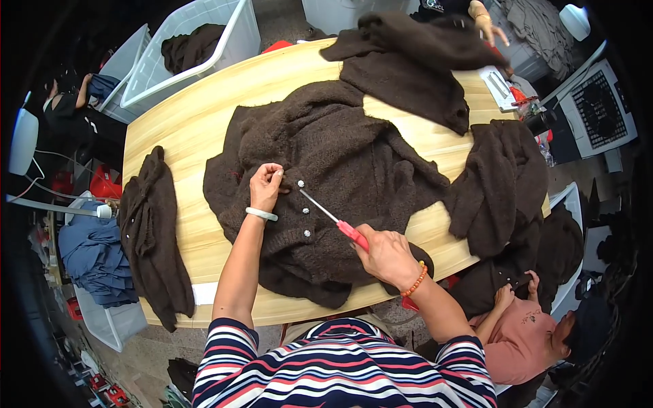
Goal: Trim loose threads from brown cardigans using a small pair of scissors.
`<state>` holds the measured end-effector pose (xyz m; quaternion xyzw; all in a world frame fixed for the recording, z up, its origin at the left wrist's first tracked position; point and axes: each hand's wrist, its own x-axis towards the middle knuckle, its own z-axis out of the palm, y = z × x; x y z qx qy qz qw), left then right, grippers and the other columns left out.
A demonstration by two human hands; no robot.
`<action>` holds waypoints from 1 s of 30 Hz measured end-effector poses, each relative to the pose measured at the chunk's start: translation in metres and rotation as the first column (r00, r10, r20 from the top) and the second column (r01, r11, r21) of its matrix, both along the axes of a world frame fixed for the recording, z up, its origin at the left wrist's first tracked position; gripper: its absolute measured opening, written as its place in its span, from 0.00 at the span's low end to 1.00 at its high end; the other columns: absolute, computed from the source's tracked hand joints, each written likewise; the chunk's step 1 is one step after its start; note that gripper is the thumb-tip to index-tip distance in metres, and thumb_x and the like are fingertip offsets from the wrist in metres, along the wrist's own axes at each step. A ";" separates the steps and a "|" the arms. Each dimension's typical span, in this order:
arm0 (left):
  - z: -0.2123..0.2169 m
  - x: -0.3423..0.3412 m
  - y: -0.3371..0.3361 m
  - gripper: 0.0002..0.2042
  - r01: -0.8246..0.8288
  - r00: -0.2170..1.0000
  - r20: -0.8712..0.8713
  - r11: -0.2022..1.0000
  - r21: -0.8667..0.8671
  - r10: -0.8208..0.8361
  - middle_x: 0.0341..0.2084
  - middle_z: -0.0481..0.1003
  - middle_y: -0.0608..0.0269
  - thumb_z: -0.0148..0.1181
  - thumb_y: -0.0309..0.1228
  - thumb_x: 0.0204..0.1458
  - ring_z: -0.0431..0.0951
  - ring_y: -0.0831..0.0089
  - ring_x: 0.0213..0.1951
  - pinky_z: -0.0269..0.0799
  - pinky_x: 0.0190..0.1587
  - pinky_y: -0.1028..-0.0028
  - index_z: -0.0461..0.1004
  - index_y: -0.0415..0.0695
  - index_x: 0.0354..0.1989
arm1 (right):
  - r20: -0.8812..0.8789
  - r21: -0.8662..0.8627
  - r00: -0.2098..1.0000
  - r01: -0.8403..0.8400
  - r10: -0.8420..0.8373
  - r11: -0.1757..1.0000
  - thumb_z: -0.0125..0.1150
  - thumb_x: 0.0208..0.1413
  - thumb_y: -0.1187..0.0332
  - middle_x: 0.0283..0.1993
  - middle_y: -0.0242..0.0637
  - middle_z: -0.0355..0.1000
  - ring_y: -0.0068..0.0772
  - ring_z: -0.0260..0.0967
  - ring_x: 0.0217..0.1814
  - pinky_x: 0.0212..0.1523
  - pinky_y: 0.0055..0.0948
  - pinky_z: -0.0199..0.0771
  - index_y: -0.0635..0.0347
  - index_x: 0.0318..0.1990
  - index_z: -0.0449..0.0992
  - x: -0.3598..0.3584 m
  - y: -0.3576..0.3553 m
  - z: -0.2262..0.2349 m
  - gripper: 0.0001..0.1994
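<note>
A dark brown knitted cardigan [340, 163] lies spread and rumpled on the table in front of me, with a row of shiny round buttons [305, 211] down its front. My left hand [266, 185], with a pale bangle at the wrist, is closed in a pinch at the cardigan's front, left of the top button. The fingertips partly hide what they grip, which seems to be the knit. In my right hand [389, 257] is a red-handled screwdriver-like tool [352, 234]. Its thin metal shaft points up and left, with the tip near the top button.
More brown knitwear lies on the wooden table [204, 251]: a folded piece [155, 231] at left, another [500, 183] at right. Across the table, a person's hand [487, 24] is near a blurred brown garment [422, 41]. A co-worker in pink [520, 333] handles dark knitwear at lower right. Plastic bins [231, 41] surround the table.
</note>
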<state>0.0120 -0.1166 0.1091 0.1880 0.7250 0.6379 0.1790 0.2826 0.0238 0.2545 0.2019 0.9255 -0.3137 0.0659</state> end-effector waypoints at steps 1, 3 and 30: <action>0.003 0.002 0.000 0.04 0.019 0.976 0.216 0.994 0.108 -0.042 0.29 0.72 0.74 0.57 0.26 0.58 0.71 0.86 0.28 0.78 0.30 0.78 0.74 0.42 0.40 | 0.004 0.000 1.000 0.006 -0.006 1.000 0.58 0.57 0.62 0.24 0.52 0.73 0.59 0.74 0.32 0.35 0.51 0.73 0.55 0.41 0.71 -0.005 0.000 -0.002 0.10; 0.002 -0.001 -0.008 0.04 0.033 0.971 0.231 0.992 0.123 -0.061 0.30 0.72 0.74 0.57 0.25 0.59 0.71 0.86 0.28 0.78 0.31 0.78 0.74 0.42 0.41 | 0.021 0.033 0.999 -0.051 0.050 0.998 0.58 0.57 0.61 0.25 0.53 0.73 0.59 0.74 0.32 0.35 0.52 0.73 0.56 0.40 0.71 -0.019 -0.002 -0.002 0.10; -0.008 0.029 -0.005 0.06 0.081 0.967 -0.222 0.976 -0.204 -0.127 0.26 0.74 0.63 0.65 0.25 0.48 0.73 0.76 0.27 0.69 0.31 0.76 0.75 0.37 0.29 | 0.097 0.033 0.995 -0.026 0.023 0.999 0.57 0.57 0.64 0.27 0.54 0.75 0.57 0.76 0.35 0.38 0.50 0.75 0.62 0.34 0.72 -0.012 -0.005 -0.002 0.10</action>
